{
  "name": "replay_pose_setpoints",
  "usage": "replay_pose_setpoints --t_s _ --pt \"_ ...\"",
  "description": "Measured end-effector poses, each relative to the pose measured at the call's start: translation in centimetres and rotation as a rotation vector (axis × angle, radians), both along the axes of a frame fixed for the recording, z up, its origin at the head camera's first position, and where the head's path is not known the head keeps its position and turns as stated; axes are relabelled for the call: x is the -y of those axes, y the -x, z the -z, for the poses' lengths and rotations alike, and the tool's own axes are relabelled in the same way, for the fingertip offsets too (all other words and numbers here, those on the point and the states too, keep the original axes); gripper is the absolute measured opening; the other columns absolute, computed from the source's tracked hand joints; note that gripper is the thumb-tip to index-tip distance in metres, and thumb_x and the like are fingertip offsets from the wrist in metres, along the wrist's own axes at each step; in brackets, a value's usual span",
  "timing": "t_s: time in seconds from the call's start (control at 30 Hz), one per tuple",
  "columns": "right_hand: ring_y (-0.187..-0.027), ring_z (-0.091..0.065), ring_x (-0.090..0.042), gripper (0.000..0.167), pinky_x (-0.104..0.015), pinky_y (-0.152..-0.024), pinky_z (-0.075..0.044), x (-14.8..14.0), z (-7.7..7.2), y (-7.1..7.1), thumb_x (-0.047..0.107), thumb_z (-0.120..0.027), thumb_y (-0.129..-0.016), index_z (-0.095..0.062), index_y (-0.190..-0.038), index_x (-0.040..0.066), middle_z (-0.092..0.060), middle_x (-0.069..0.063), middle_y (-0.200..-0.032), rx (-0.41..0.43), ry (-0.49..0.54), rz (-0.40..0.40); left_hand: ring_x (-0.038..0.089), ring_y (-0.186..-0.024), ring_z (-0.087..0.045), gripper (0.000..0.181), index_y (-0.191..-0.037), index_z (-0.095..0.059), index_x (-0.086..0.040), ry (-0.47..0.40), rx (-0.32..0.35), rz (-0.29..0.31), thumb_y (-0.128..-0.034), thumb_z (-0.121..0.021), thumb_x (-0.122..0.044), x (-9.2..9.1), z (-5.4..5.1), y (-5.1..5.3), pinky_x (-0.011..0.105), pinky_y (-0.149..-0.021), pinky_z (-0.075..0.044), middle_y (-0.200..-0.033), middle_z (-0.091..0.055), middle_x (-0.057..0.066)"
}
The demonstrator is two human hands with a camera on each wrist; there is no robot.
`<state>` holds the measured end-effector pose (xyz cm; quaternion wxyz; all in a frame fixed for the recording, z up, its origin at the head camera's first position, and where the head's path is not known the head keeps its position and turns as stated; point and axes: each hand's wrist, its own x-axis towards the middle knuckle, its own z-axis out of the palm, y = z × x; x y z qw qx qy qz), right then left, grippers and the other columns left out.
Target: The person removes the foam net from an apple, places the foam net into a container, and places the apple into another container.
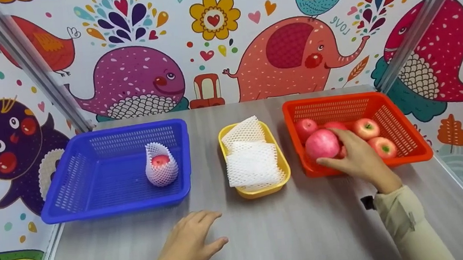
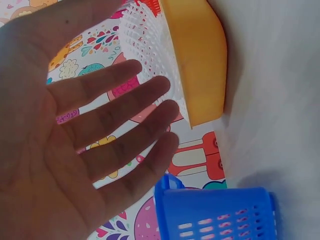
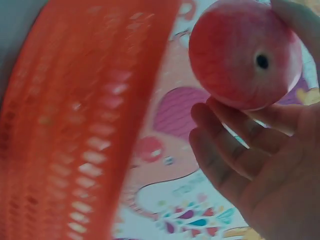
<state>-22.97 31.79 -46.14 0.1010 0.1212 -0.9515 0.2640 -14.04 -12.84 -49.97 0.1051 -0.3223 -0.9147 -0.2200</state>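
Note:
My right hand (image 1: 357, 155) grips a pinkish-red apple (image 1: 322, 144) between thumb and fingers, above the front left part of the red basket (image 1: 425, 154). The right wrist view shows the same apple (image 3: 240, 55) clear of the basket's side, its dark end facing the camera. Several other apples (image 1: 366, 128) lie in that basket, some partly hidden by the hand. My left hand (image 1: 188, 246) hovers over the table in front of the yellow basket, fingers spread and holding nothing. White foam net sleeves (image 1: 252, 162) are piled in the yellow basket (image 1: 259, 192).
On the left stands a blue basket (image 1: 115, 209). Inside it, at the right, is an apple in a white foam net (image 1: 162, 171). The grey table (image 1: 268, 238) meets a wall with cartoon animals behind the baskets. Metal posts (image 1: 418, 28) rise at both back corners.

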Motion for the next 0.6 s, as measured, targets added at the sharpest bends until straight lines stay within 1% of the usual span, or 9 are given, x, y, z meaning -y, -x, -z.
replay_pose_setpoints --t_s 0.07,0.13,0.3,0.5,0.6 --pt "-0.113 -0.054 -0.034 0.092 -0.06 -0.091 -0.049 -0.6 0.6 1.1 0.056 -0.079 -0.079 -0.043 -0.147 0.007 -0.055 -0.017 -0.13 0.045 -0.028 0.018 0.023 -0.1 -0.066 0.046 -0.116 -0.07 -0.01 0.004 0.017 -0.001 -0.0812 -0.081 -0.038 0.0 0.0 0.0 0.045 -0.083 -0.055 -0.111 -0.07 0.001" --pt "-0.115 -0.054 -0.037 0.094 -0.062 -0.093 -0.047 -1.0 1.3 1.9 0.059 -0.077 -0.079 -0.04 -0.149 0.006 -0.053 -0.019 -0.132 0.099 -0.067 0.037 0.023 -0.101 -0.066 0.046 -0.117 -0.07 -0.01 0.006 0.033 0.002 -0.0821 -0.081 -0.038 0.0 0.1 -0.1 0.045 -0.084 -0.054 -0.111 -0.07 0.001" --pt "-0.115 -0.054 -0.039 0.096 -0.062 -0.095 -0.045 -1.2 2.4 2.9 0.062 -0.074 -0.08 -0.04 -0.148 0.003 -0.054 -0.022 -0.132 0.197 -0.128 0.068 0.023 -0.102 -0.065 0.046 -0.118 -0.07 -0.011 0.008 0.063 -0.001 -0.0831 -0.08 -0.039 0.0 0.3 -0.1 0.046 -0.085 -0.054 -0.112 -0.069 0.0" --pt "-0.111 -0.056 -0.038 0.093 -0.061 -0.094 -0.046 -0.9 2.7 3.5 0.068 -0.072 -0.077 -0.047 -0.138 0.002 -0.057 -0.02 -0.127 0.235 -0.14 0.085 0.023 -0.103 -0.065 0.046 -0.117 -0.069 -0.01 0.007 0.072 -0.012 -0.0823 -0.08 -0.038 0.1 0.6 -0.2 0.045 -0.084 -0.054 -0.112 -0.069 0.0" --pt "-0.111 -0.057 -0.038 0.094 -0.061 -0.095 -0.046 -0.8 2.9 3.7 0.07 -0.071 -0.077 -0.048 -0.138 0.003 -0.058 -0.02 -0.128 0.241 -0.14 0.082 0.023 -0.102 -0.065 0.045 -0.117 -0.069 -0.01 0.013 0.08 -0.011 -0.0822 -0.08 -0.037 0.1 0.7 -0.3 0.045 -0.084 -0.054 -0.112 -0.069 0.001"
